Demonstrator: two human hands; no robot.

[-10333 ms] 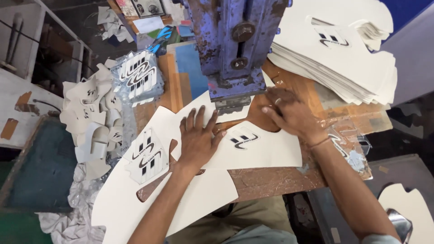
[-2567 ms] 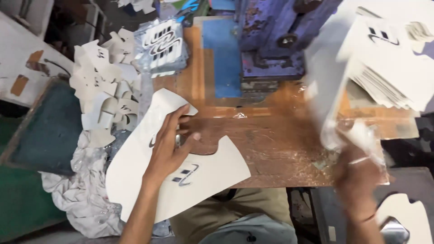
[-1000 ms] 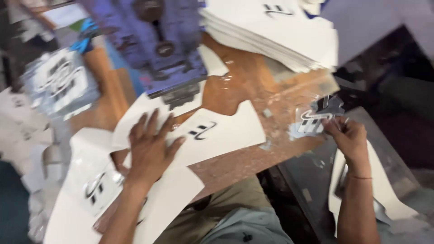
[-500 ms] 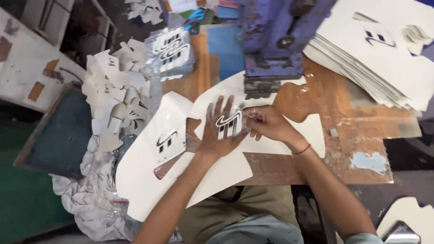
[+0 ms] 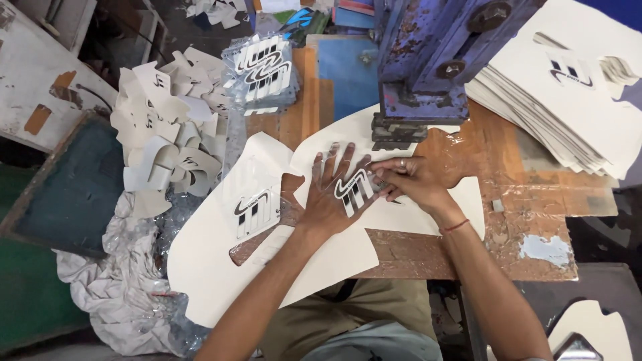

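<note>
Under the press [image 5: 428,73], both hands pin a transfer film [image 5: 353,192] on the white panel [image 5: 428,214].

- A clear transfer label [image 5: 352,192] with a black swoosh and white bars; we found it lying over the back of the left hand [image 5: 332,194], on a white cut sheet [image 5: 401,214], pinched at its right edge by the right hand [image 5: 409,182].
- A like label [image 5: 255,209], black and white, set on the white sheet [image 5: 221,261] to the left.
- A stack of the same clear labels [image 5: 264,70], at the bench's far left.
- One printed mark [image 5: 570,72] atop the white pile [image 5: 568,113], far right.
</note>
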